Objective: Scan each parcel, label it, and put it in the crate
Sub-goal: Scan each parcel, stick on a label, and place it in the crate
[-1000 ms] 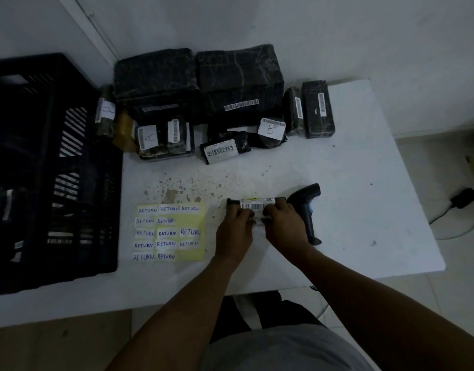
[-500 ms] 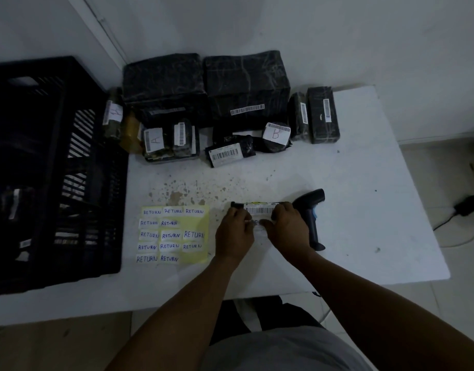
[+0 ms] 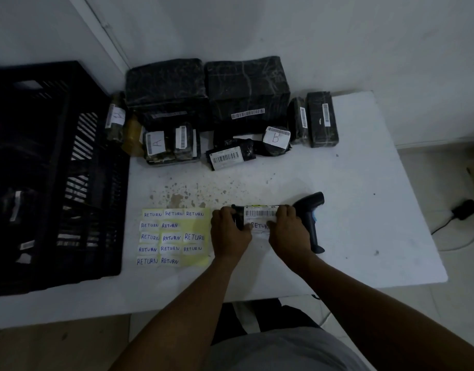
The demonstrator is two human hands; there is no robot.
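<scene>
A small black parcel with a barcode label lies on the white table near its front. A white RETURN sticker sits on its near face. My left hand grips the parcel's left end. My right hand holds the right end, fingers over the sticker's right edge. The black barcode scanner lies just right of my right hand. A yellow sheet with several RETURN stickers lies left of my left hand. The black crate stands at the table's left.
Several black-wrapped parcels stand along the back wall, two large ones behind smaller ones marked A and B. One barcoded parcel lies in front of them. A power adapter and cable lie on the floor at right.
Both hands stay on the small parcel. The RETURN sticker now shows flat on its near face between my hands. The view has shifted slightly.
</scene>
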